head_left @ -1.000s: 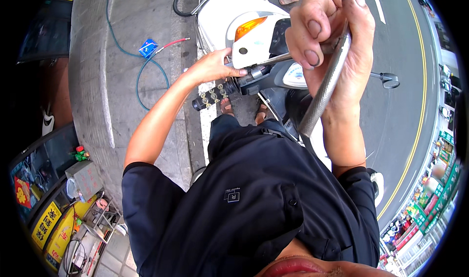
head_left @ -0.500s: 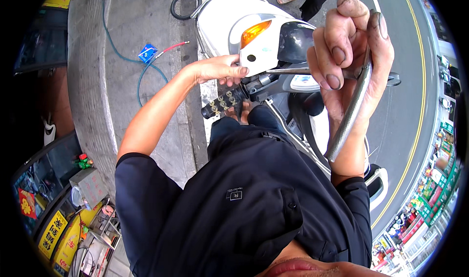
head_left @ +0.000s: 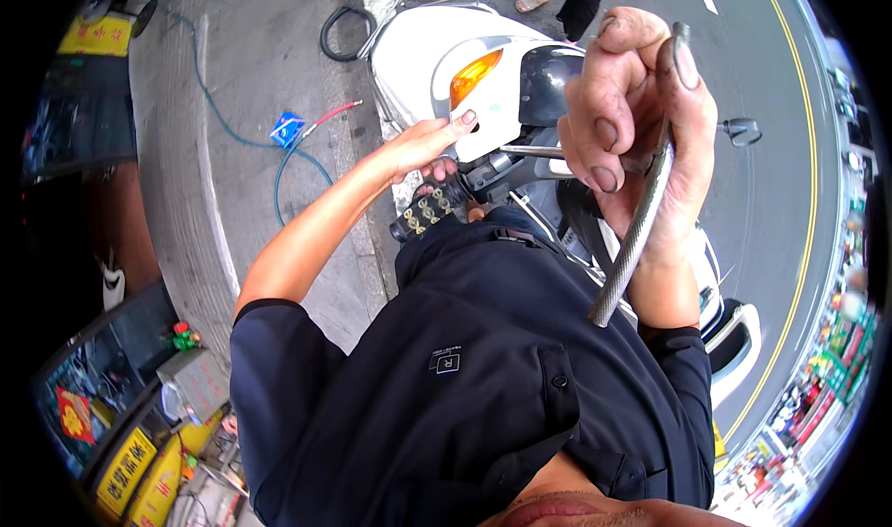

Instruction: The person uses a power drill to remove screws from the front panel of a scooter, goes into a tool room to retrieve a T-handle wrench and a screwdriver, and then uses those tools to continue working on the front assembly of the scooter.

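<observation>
Head view: right hand [head_left: 641,127] curled tight around knurled metal bar tool [head_left: 635,220]; bar crosses the palm, ends poking out at 1 and 7 o'clock, thin shaft at 9 toward white scooter panel [head_left: 494,135]. Left hand [head_left: 418,150] pinches panel edge, thumb on top; panel at 2 o'clock, patterned handlebar grip [head_left: 426,213] at 6.

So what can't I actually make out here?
In the head view:
Part of the metal tool: covered by the right hand.
Whether the thin rod joins that tool: same hand hides it.
Bystander above the legs: cut off by top edge.
Distant roadside objects at right: too small and blurred.
</observation>
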Action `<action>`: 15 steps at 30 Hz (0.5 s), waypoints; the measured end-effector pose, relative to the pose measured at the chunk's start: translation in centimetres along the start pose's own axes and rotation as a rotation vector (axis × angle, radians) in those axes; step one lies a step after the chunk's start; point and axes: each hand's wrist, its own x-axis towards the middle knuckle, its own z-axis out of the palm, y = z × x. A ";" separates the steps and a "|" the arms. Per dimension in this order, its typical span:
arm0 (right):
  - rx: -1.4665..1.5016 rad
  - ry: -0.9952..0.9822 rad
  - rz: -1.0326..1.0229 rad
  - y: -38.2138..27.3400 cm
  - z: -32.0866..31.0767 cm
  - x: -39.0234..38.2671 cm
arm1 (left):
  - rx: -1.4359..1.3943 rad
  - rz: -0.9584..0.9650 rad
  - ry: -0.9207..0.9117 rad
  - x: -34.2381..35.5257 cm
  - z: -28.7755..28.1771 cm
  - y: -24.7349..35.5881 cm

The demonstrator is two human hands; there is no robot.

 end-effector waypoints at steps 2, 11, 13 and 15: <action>-0.030 0.005 -0.021 0.2 -0.3 0.1 | -0.015 0.018 0.001 0.1 -0.3 -0.2; -0.016 0.125 -0.022 0.1 0.5 -0.8 | -0.245 0.048 -0.585 1.1 -4.5 -0.4; -0.006 0.135 -0.069 0.2 0.9 -0.9 | -0.176 0.006 -0.566 1.5 -4.6 -0.3; 0.005 0.204 -0.058 0.3 1.2 -1.4 | -0.101 0.034 -0.532 2.2 -4.2 -0.3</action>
